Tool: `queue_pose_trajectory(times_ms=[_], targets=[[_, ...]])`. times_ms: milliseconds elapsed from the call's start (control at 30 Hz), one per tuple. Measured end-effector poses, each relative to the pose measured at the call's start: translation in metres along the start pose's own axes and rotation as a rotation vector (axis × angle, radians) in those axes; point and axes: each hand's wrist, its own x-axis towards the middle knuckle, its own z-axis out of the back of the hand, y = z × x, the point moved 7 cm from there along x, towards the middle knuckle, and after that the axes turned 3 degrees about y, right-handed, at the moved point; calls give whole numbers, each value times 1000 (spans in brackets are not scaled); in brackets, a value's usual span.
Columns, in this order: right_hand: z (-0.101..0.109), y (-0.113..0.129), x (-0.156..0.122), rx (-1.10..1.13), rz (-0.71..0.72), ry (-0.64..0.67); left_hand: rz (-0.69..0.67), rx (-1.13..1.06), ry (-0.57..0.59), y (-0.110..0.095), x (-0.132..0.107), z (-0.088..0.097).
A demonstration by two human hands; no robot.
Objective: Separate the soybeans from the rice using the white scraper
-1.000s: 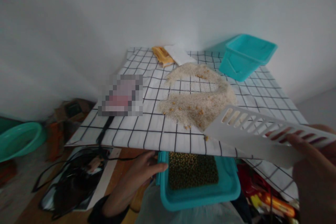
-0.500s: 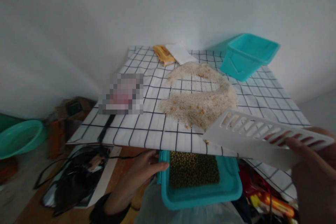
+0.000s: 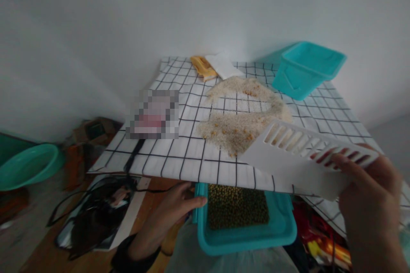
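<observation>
My right hand (image 3: 368,179) is closed on a white slotted plastic plate (image 3: 288,166), thumb on its slots. The plate stands tilted at the table's front edge, its left end beside a pale heap of rice-like grain (image 3: 237,130) dotted with yellow bits. Below the edge, my left hand (image 3: 182,202) grips the left rim of a teal plastic tub (image 3: 246,243), thumb on top and fingers partly hidden. Small round green-brown beans or pellets (image 3: 238,209) lie inside the tub, which rests by my lap.
A checked cloth covers the table (image 3: 188,158). At the back are a second teal tub (image 3: 309,70), a yellow packet (image 3: 203,68) and a white sheet (image 3: 222,65). A blurred flat object (image 3: 153,115) lies left. On the floor side stands a green basin (image 3: 35,166).
My right hand has moved left with the slotted plate, and the plate's right end has swung inward. My left hand keeps its grip on the tub. The whole view has shifted slightly.
</observation>
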Motion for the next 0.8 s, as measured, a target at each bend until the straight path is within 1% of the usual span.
queue_pose_trajectory(times_ms=[100,167,233,367,433,600,733,800], targets=[[-6,-7,-1,-40,-12,25,23,9,-13,-1,0,1],[-9,-13,-1,-37,-37,60,31,-1,5,-2,1,0],[-9,-17,0,-26,-47,61,27,-9,23,-3,1,-1],[-5,-12,1,-16,-14,-3,43,-20,26,-1,-1,-1],[-6,-8,1,-8,-3,-7,46,-32,34,0,-1,-2],[-9,-1,4,65,111,-13,33,-34,28,0,0,-3],[-11,-4,4,58,85,-15,26,-27,33,-1,1,-2],[-10,0,3,58,97,-34,18,-10,32,-2,0,-2]])
